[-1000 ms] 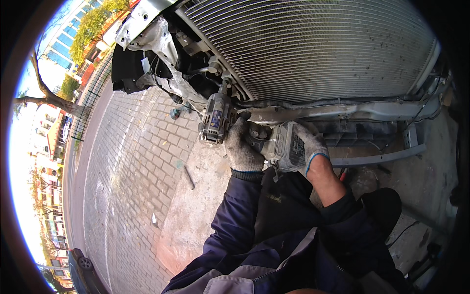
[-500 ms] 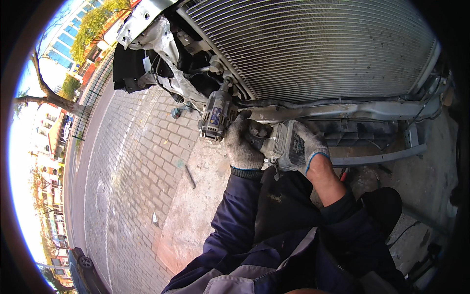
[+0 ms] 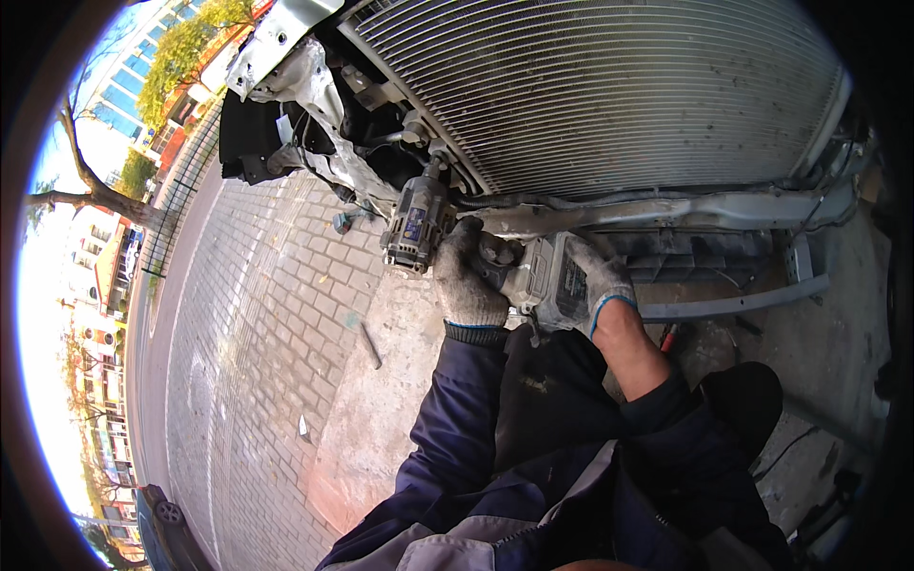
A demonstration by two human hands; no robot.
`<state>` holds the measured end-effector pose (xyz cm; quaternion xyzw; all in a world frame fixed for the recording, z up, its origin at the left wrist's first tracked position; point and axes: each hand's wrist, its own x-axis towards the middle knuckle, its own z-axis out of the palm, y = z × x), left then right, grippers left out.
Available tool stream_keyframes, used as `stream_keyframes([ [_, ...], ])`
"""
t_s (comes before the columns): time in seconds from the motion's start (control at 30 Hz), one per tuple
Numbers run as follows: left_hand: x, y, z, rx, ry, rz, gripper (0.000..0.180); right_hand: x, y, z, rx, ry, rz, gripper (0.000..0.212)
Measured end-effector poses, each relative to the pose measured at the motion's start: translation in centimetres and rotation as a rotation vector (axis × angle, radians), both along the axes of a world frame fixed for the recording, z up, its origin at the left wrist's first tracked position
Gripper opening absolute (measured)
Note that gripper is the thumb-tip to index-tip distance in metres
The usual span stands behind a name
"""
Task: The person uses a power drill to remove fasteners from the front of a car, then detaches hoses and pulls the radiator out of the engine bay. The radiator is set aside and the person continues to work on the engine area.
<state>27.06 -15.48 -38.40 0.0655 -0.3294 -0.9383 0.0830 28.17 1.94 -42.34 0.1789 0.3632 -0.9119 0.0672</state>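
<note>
A grey-black cordless impact wrench lies sideways across my lap, its nose pointing up at the damaged front corner of a car. My left hand, in a dirty light work glove, is closed round the handle just behind the motor housing. The gloved right hand grips the boxy battery at the handle's foot. At the wrench's nose the socket end meets the metal beside the radiator; whether it sits on a bolt is too small to tell.
Crumpled silver body metal and dark plastic stand at upper left. A bare crossbeam runs below the radiator, with a curved grey bar under it. A short metal rod lies on the concrete. Brick paving stretches left.
Both hands and the impact wrench stay almost in place. The wrench's rear has shifted very slightly left and up. My grip looks the same.
</note>
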Motion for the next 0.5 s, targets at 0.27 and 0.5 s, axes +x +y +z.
stream_keyframes([
  [0.27,-0.5,0.5,-1.5,0.17,0.136,-0.067,0.043,-0.6,1.4,1.0,0.226,0.163,-0.029,0.032],
  [0.5,-0.2,-0.6,-1.6,0.005,0.034,0.033,0.046,0.3,0.7,0.1,0.092,0.183,0.067,0.032],
])
